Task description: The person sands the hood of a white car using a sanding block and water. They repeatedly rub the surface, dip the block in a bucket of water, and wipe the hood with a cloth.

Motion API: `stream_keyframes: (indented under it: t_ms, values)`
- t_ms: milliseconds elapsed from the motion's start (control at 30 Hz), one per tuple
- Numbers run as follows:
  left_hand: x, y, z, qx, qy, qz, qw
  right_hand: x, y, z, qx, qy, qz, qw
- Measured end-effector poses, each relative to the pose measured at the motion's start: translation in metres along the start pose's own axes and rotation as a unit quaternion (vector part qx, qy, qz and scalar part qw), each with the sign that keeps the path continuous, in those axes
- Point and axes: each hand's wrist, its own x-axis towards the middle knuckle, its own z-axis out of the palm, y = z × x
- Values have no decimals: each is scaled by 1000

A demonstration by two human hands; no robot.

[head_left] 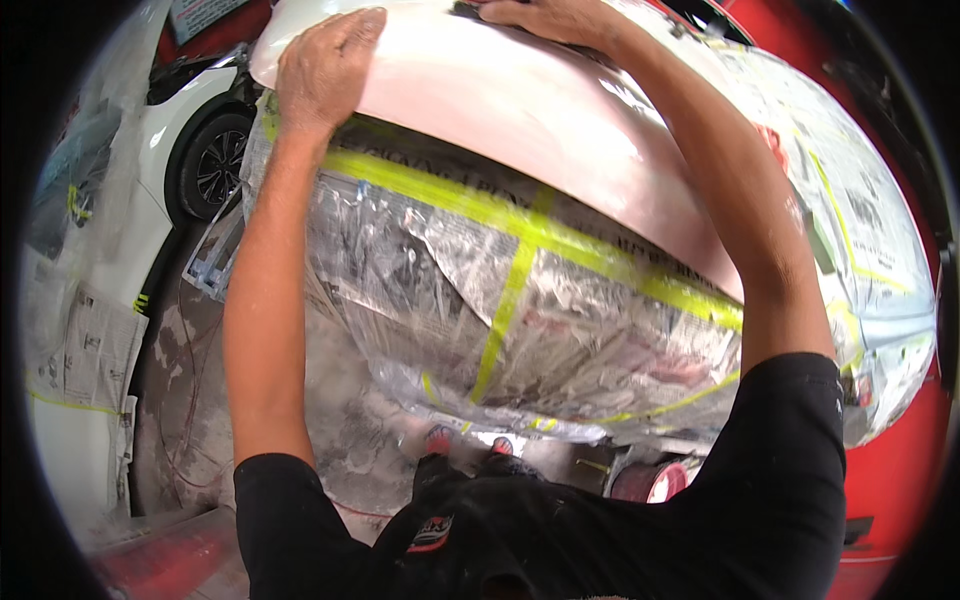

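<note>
A pale pink-white car body panel (540,110) stretches across the upper middle, its surface smooth and slightly glossy. My left hand (322,70) rests on the panel's left end, palm down, with nothing visible in it. Its fingers are foreshortened, and the thumb side points toward the far edge. At the top edge of the picture my right hand (545,14) is closed on a dark flat pad (468,10) against the panel's far part. Much of that pad is cut off or covered by the fingers.
Newspaper and clear plastic sheeting (400,260), fixed with yellow-green masking tape (505,310), hang below the panel. A white car (160,150) with a black wheel (215,165) stands at left. More masked bodywork (860,200) lies at right. A red round object (650,482) sits low down.
</note>
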Motion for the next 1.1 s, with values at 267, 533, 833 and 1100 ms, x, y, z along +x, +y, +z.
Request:
stream_keyframes:
  t_ms: [267, 533, 833, 1100]
  values:
    - [7, 1, 8, 21, 17, 27, 999, -197, 3, -34, -150, 38, -74, 985]
    - [64, 61, 66, 158, -291, -24, 943, -318, -1, -60, -91, 155, 57, 982]
    - [-3, 363, 112, -60, -407, 73, 909, -362, 16, -95, -43, 259, 28, 964]
    - [-30, 374, 101, -61, -378, 179, 906, -365, 34, -102, 6, 212, 10, 977]
